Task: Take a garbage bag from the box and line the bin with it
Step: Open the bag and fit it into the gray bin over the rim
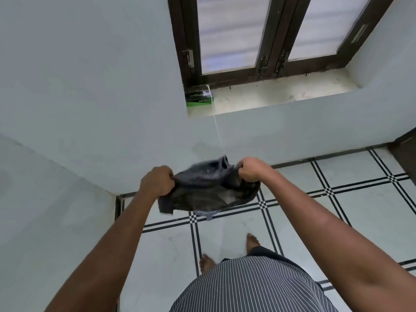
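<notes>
A dark grey garbage bag [207, 188] is stretched between my two hands at waist height. My left hand [156, 180] grips its left edge in a fist and my right hand [251, 168] grips its right edge. The bag's mouth sags open between them. Directly beneath it, a small part of the bin's grey rim [206, 213] shows on the floor; the bag hides the bin's other parts. The green and black bag box [199, 98] lies on the left end of the window sill [281, 95].
A thin pale strip [216, 124] runs from the box down toward the bag. White walls meet in a corner to the left. The floor is white tile with black lines [292, 199]. My bare feet [207, 263] stand just behind the bin. A dark door frame [405, 154] is at right.
</notes>
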`<state>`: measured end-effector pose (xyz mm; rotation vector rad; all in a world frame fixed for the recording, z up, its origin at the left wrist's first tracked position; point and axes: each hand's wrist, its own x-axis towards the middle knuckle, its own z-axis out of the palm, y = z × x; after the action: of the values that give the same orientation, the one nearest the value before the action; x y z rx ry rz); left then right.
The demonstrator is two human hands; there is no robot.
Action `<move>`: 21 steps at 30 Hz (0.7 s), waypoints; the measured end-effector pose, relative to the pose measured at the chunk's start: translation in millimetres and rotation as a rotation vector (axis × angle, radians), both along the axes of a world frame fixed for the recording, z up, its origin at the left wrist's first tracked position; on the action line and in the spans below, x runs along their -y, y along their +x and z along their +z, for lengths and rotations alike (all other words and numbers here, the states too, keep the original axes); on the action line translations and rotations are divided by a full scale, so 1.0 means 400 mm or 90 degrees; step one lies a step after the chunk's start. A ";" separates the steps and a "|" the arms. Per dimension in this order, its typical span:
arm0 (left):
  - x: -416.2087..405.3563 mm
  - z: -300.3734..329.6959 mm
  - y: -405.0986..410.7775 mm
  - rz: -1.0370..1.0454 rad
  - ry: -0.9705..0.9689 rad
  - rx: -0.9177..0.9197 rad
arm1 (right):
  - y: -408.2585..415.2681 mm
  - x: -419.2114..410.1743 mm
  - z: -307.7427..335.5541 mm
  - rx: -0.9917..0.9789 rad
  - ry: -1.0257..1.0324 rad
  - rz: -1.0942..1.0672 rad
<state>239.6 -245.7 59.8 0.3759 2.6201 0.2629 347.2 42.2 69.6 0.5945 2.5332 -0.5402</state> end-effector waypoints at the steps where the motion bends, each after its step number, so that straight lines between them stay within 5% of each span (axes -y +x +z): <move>1: -0.007 0.008 0.010 0.077 0.108 -0.132 | -0.002 -0.002 -0.002 -0.142 0.006 -0.090; 4: -0.017 0.045 0.031 0.159 0.343 -0.399 | -0.006 0.001 0.016 -0.648 0.029 -0.179; 6: -0.011 0.039 0.027 0.107 0.335 -0.414 | -0.004 0.003 0.022 -0.743 0.044 -0.112; 8: -0.003 0.010 0.018 0.033 0.237 -0.363 | 0.001 -0.005 0.006 -0.629 0.067 -0.093; 11: 0.027 -0.047 0.018 -0.029 -0.074 -0.083 | 0.028 -0.030 -0.053 -0.138 0.079 -0.008; 13: 0.052 -0.070 0.027 0.048 -0.121 0.119 | 0.053 -0.038 -0.079 0.088 0.035 0.074; 17: 0.046 -0.084 0.013 0.269 0.078 0.185 | 0.059 -0.049 -0.089 -0.030 -0.033 -0.032; 21: -0.039 -0.035 -0.018 0.575 0.537 0.199 | 0.026 -0.047 -0.030 -0.297 -0.106 -0.159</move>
<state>232.3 -229.9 45.7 -0.5842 2.0671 1.5745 357.5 60.9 57.5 0.8057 2.8147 -1.0768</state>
